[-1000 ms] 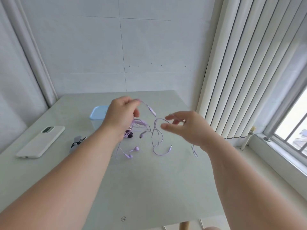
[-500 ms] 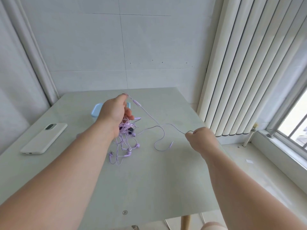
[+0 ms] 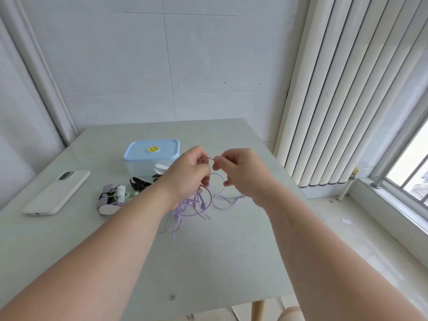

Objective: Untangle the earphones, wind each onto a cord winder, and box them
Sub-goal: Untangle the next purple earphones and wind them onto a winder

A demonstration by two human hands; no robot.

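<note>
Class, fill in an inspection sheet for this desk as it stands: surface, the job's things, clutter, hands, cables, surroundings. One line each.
Surface: pale table, small round mark near the front edge.
Job's things: purple earphones tangled; blue box lidded; black winder and a corded bundle to the left.
Clutter: phone, face down, far left.
Hands: left hand and right hand each pinch the purple cord, close together.
Cables: purple loops hang onto the table.
Surroundings: vertical blinds, window at right.
</note>
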